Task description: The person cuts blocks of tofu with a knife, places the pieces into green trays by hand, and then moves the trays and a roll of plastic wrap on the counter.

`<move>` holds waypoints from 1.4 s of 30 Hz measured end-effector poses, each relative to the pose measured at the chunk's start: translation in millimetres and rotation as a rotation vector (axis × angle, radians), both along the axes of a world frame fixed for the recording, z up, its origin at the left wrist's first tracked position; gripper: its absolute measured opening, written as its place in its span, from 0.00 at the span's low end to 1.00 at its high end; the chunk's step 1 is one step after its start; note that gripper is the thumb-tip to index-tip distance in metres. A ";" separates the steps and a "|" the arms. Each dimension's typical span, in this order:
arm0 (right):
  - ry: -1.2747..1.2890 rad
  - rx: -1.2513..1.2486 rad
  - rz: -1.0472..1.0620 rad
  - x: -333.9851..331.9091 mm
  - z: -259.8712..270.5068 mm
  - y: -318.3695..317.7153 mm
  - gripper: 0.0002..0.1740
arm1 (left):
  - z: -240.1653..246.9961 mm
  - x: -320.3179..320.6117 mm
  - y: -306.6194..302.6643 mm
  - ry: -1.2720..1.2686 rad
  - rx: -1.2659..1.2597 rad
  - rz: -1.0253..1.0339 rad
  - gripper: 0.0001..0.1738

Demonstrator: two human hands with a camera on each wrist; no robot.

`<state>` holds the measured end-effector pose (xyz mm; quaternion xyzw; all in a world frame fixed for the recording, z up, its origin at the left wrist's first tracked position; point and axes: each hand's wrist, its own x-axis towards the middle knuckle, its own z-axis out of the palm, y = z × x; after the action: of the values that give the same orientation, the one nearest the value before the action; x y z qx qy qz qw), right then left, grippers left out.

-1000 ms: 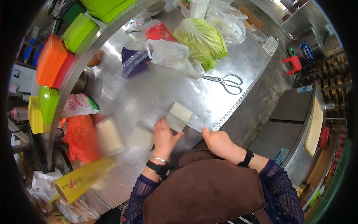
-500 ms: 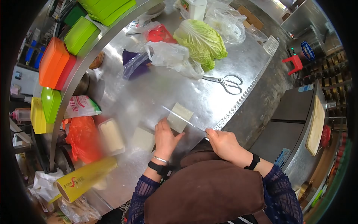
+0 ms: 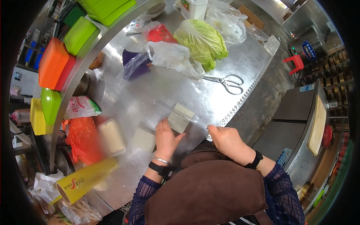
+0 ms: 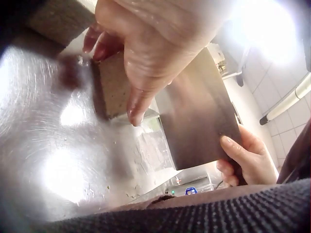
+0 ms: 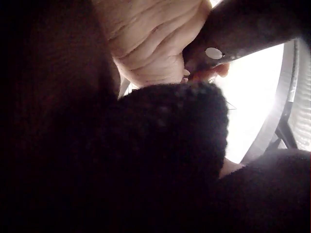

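A pale grey block that looks like tofu lies on the metal table. My left hand holds its near left side, thumb at one corner and fingers along another face. In my right hand is the handle of a broad-bladed cleaver. From the head the blade shows nearly edge-on, crossing the block, and a line divides the block's top. A second pale block sits just left of my left hand. The right wrist view is mostly dark, with part of a palm.
Scissors, a Chinese cabbage and plastic bags lie farther back. At left are a white block in a clear tray, a red bag and a yellow roll. A shelf with coloured boxes borders the table.
My right hand has shifted slightly right and away from me with the cleaver, whose blade now crosses a little farther up the block. The left hand stays on the block.
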<state>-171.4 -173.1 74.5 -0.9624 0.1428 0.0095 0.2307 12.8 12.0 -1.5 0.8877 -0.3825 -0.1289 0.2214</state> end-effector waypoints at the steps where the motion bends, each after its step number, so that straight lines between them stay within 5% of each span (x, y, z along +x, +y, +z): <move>1: 0.010 -0.003 0.000 1.7 2.8 -1.7 0.09 | 0.3 -0.1 -0.3 -0.001 -0.002 0.000 0.58; 42: -0.009 0.043 0.005 8.6 14.4 -3.3 0.06 | -1.2 -0.1 0.0 -0.007 0.011 -0.002 0.58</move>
<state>-162.8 -176.4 88.9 -0.9577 0.1392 0.0087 0.2518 12.7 12.0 -2.7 0.8890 -0.3834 -0.1282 0.2150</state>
